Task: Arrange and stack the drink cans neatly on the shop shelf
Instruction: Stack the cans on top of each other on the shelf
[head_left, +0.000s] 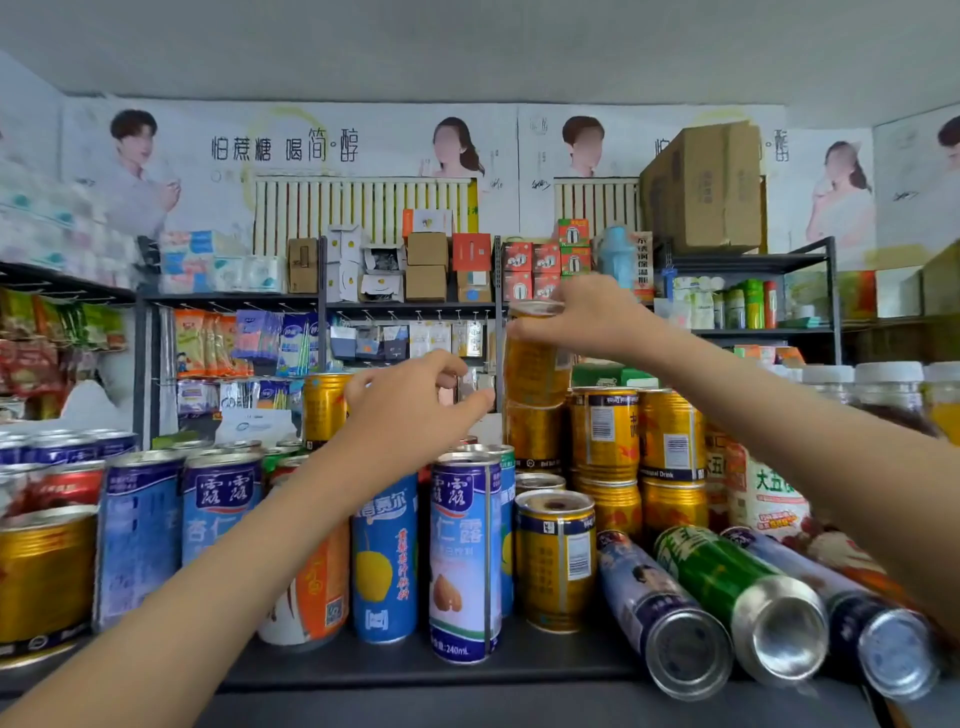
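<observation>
Seen from the head camera, the job looks about half done. On the shop shelf (467, 670), the stacked gold cans (605, 434) right of centre already stand in tidy columns, two and three high. The right grip (582, 317) clasps the top gold can (535, 358) from above, fingers and thumb curled round its rim. That can sits on the column below or just over it, and I cannot tell whether its base has fully seated. The left grip (410, 400) hovers near the middle, between a rear gold can (324, 410) and that column. Its fingers are loosely curled, nothing shows in it, and it touches no can.

By my judgement, a fair amount remains. Three cans lie on their sides at the front right, pressed together with their bases toward the camera: a pale blue can (660, 608), a green can (737, 592) and a dark blue can (852, 613). A front gold can (556, 561) stands alone just beside the stacks. The tall blue cans (465, 556) stand upright in a loose front row, mixed with an orange can (311, 597) half hidden by the left forearm. A large gold can (47, 577) stands at the far left, so sorting by kind looks unfinished.

As for containers, the cans show no contents, and the lids that can be seen look in place. The white-capped bottles (891, 389) at the far right hold dark and yellow drink. The cardboard box (711, 187) on the rear racking is closed. The small white cartons (382, 260) have open flaps, but their contents are too small to tell.
</observation>
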